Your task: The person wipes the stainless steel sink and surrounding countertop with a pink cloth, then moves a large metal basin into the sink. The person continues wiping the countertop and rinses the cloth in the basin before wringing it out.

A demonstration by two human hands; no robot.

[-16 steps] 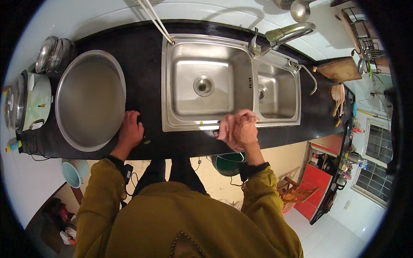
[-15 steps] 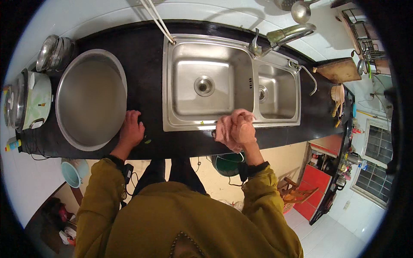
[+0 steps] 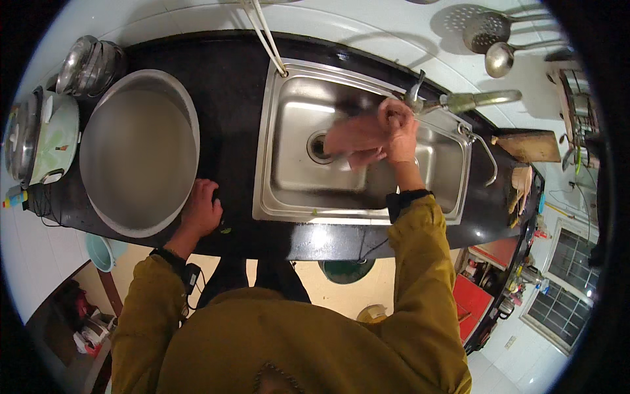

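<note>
A pinkish cloth (image 3: 357, 136) hangs, blurred, over the large bowl of the steel sink (image 3: 298, 213). My right hand (image 3: 400, 134) is closed on its upper end, in front of the tap (image 3: 453, 102) and over the divider between the two bowls. Part of the drain (image 3: 318, 148) lies hidden behind the cloth. At the left, my left hand (image 3: 201, 209) rests on the black counter (image 3: 230, 138), its fingers loosely bent and holding nothing. It is against the near right side of a large metal basin (image 3: 190, 138) with cloudy liquid in it.
Stacked metal bowls (image 3: 90, 65) and a pale green pot (image 3: 58, 138) stand left of the basin. A ladle (image 3: 500, 60) and a skimmer (image 3: 487, 31) hang on the wall. A wooden board (image 3: 528, 146) leans at the right. Below the counter stands a green bucket (image 3: 348, 271).
My right hand has gone from the sink's front edge up and away toward the tap, and the bunched cloth now hangs loose. The left hand stays by the basin. The view has shifted slightly.
</note>
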